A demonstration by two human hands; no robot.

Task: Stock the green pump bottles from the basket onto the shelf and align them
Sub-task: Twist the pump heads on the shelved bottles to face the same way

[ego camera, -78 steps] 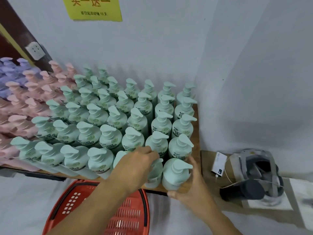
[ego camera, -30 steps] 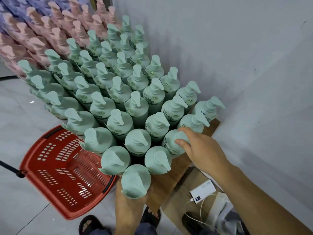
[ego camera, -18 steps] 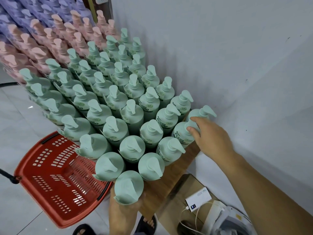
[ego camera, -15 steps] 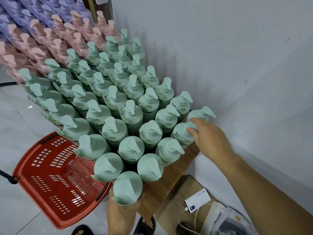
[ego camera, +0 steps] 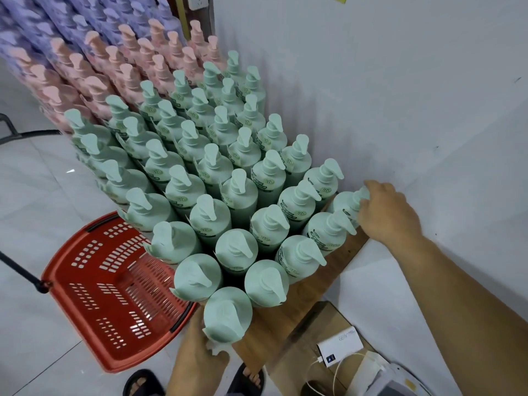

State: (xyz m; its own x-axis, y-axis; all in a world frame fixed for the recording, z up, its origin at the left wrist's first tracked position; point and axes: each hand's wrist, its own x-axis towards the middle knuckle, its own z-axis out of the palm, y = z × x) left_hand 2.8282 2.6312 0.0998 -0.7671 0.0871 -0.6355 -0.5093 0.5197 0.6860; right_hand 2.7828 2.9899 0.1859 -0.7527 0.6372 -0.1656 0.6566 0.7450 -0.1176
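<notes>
You are nearing the end of this job, by the look of it: the red basket (ego camera: 114, 284) is lying bare of bottles on the floor, to the left of your left hand (ego camera: 197, 355), and the green pump bottles (ego camera: 228, 172) are standing upright in packed rows on the wooden shelf (ego camera: 288, 304). What is remaining seems to be only the squaring-up of the end of the block.

Your left hand is cupping the nearest bottle (ego camera: 227, 315) from below and in front, fingers curled against its body at the shelf's corner. Your right hand (ego camera: 385, 212) is wrapping its fingers over the pump head of the corner bottle (ego camera: 344, 204) beside the wall, gripping it from above.

The bottles between your two hands are running in a diagonal edge row along the bare strip of shelf. Pale mint bodies, matching pump tops, dark green labels; most nozzles are pointing roughly the same way, though a few near your left hand are looking slightly turned. Beyond your right hand's reach, pink bottles (ego camera: 114, 70) are continuing the display.
</notes>
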